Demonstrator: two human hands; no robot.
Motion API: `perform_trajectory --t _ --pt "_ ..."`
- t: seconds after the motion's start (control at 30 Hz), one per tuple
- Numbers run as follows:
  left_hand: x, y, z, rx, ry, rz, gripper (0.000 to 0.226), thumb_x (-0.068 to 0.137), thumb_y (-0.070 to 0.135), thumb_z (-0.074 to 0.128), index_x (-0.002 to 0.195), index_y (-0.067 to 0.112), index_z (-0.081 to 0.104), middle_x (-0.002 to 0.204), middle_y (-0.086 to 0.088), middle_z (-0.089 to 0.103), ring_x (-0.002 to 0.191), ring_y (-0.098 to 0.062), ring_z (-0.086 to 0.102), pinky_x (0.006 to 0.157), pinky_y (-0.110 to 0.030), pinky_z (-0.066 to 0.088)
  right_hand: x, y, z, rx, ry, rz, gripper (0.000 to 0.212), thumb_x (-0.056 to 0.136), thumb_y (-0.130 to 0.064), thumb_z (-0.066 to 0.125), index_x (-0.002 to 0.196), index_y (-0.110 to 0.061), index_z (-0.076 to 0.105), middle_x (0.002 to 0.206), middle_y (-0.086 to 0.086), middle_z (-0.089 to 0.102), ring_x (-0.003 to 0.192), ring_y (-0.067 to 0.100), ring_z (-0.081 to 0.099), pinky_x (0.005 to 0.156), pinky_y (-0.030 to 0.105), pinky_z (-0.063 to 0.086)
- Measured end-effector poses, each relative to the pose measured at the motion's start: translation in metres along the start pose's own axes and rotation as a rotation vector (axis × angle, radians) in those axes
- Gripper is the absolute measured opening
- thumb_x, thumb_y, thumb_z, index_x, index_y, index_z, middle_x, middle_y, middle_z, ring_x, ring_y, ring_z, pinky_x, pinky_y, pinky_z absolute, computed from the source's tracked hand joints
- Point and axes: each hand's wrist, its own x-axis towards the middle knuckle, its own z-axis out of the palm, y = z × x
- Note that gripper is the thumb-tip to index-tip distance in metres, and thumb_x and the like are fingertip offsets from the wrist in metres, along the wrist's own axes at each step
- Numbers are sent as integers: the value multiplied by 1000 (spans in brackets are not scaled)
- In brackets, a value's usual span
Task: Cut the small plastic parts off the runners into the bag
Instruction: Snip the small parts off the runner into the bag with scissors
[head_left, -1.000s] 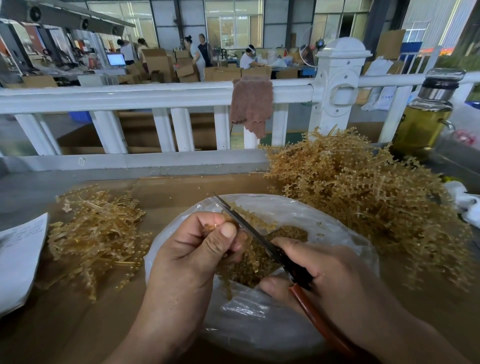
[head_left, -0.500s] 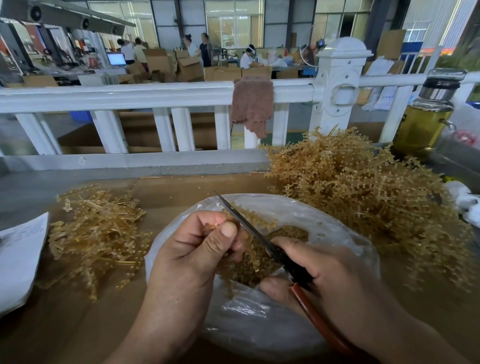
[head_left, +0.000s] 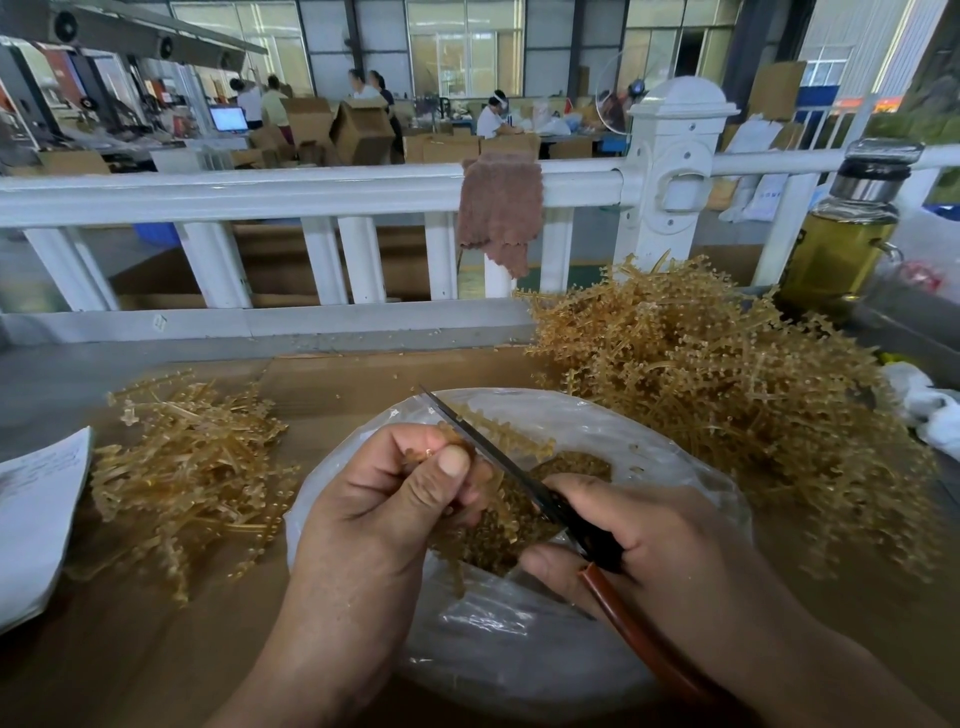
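Tabletop's near edge carries the bag beneath your left hand pinching a runner, right hand gripping scissors, so parts drop in.

Tall heap crowds bag, seemingly touching.

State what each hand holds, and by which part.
Left hand pinches a runner at one end; right hand grips the scissors by their handles.
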Motion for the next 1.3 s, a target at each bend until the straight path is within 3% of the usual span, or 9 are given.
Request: perform_trajectory --t 0.47,0.57,0.7,0.8,1.0,1.13,1.23,1.3 --pt "1 5 3 5 19 -29 10 79 30 78 79 22 71 74 -8 62 68 -17 58 64 -25 52 1 -2 0 1 32 -3 34 87 -62 57 112 -40 61 76 -12 62 61 1 59 49 16 41" --pt "1 7 6 -6 58 -62 8 79 29 76 76 22 74 73 -8 64 66 -17 59 62 -25 52 -1 0 3 110 58 37 40 84 -70 56 114 -43 59 75 -8 66 59 4 63 50 25 48" --pt "1 13 8 -91 93 -155 9 85 18 79 78 17 73 76 -8 66 63 -16 62 53 -24 52 0 -1 4 407 122 160 43 77 -75 60 111 -50 60 74 -7 71 59 8 69 54 27 57" --pt "-2 13 12 -136 74 -205 12 86 22 78 80 14 71 76 -8 66 63 -16 64 52 -24 53 4 -5 9 660 100 230 43 73 -66 74 111 -49 61 88 -3 75 73 16 75 67 32 62" --pt "-8 9 27 -125 10 -197 28 76 35 73 81 7 69 68 -17 64 55 -28 64 53 -29 54 5 -12 18 939 133 206 37 81 -13 79 106 -39 69 84 5 73 68 21 73 59 26 57" --pt "-7 10 25 -164 -43 -255 25 78 30 81 89 8 76 85 -22 72 72 -32 72 65 -33 60 6 -4 17 946 247 173 38 86 -9 73 112 -36 66 81 6 73 66 20 72 59 26 56" --pt "-8 12 19 -193 -136 -394 48 62 28 95 101 7 77 104 -27 74 91 -36 75 74 -36 61 7 0 15 983 330 137 35 88 -10 73 114 -32 65 80 3 71 68 21 72 61 28 57" --pt "-9 12 17 -155 -174 -448 39 64 24 90 99 11 79 105 -24 75 92 -32 76 73 -33 61 8 1 14 983 373 118 36 88 -9 73 114 -32 64 80 1 69 68 19 72 61 27 57"
